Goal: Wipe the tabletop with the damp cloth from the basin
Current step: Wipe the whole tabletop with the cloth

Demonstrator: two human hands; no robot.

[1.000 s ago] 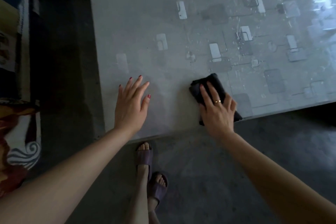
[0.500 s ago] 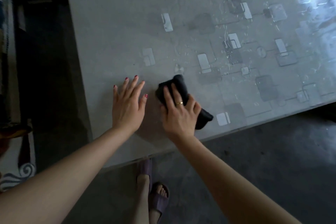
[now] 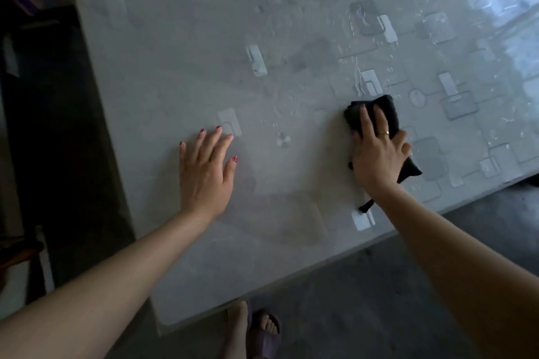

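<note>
- Two hands are laid on the tabletop: the left hand is spread flat with straight fingers and holds nothing, while the right hand is pressed down on the dark cloth, its fingers extended over the bunched fabric rather than curled round it
- The cloth is found near the front edge of the table, right of centre, with one corner sticking out past the wrist and a thin tail trailing toward the edge
- A slip of the cloth from under the palm is judged possible, since it is only pinned by pressure and not gripped; a fast stroke could leave it behind
- The trailing tail could be dragged over the front edge, so that the wad is pulled out of shape
- Water beads are seen standing on the glossy surface farther back; streaks may be left there if the cloth is passed only once
- The flat left hand could be made to slide on a wet patch, were weight leaned on it
- Drips onto the floor beside the slippered foot are conceivable, should water be pushed off the edge
</note>
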